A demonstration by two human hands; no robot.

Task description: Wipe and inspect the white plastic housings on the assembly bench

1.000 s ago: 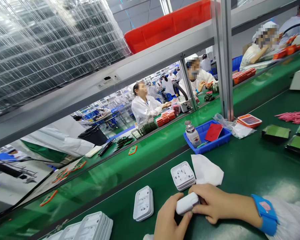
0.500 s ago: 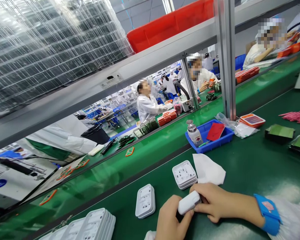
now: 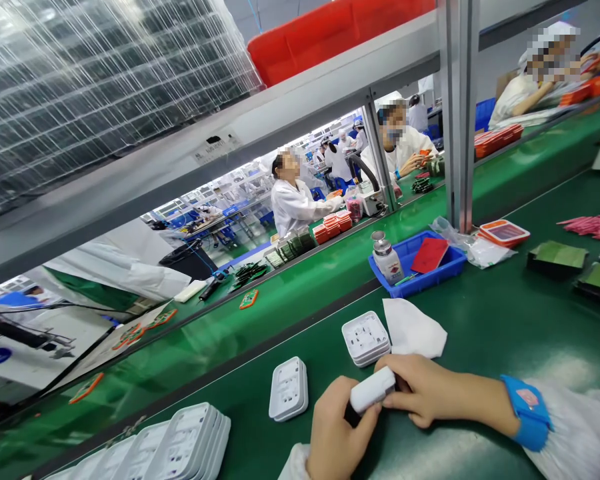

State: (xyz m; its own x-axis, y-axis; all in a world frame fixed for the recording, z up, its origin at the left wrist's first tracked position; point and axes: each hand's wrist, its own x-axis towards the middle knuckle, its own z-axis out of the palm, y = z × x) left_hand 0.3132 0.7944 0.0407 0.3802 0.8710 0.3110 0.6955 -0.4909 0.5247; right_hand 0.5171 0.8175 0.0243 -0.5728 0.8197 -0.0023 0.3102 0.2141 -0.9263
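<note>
A small white plastic casing (image 3: 373,391) with rounded edges is held edge-up between both hands, above the green tabletop. My left hand (image 3: 337,427) grips its left end, thumb in front. Pinched around the right end are the fingers of my right hand (image 3: 415,390), whose wrist wears a blue band (image 3: 527,412). Just beyond the hands lies a short stack of white plastic shells (image 3: 366,339), open side up. Another white shell (image 3: 289,389) rests to the left, and several stacked shells (image 3: 180,443) stand at the lower left.
A white cloth (image 3: 414,328) lies beside the short stack. Behind it a blue tray (image 3: 440,272) holds a metal-topped bottle (image 3: 387,259) and a red card. A green conveyor belt (image 3: 220,327) crosses beyond, carrying orange-edged boards. Co-workers sit across it. A metal post (image 3: 459,120) rises at right.
The view has shifted slightly, so the hands and casing appear a little higher and further left. Both hands keep the same hold on the casing.
</note>
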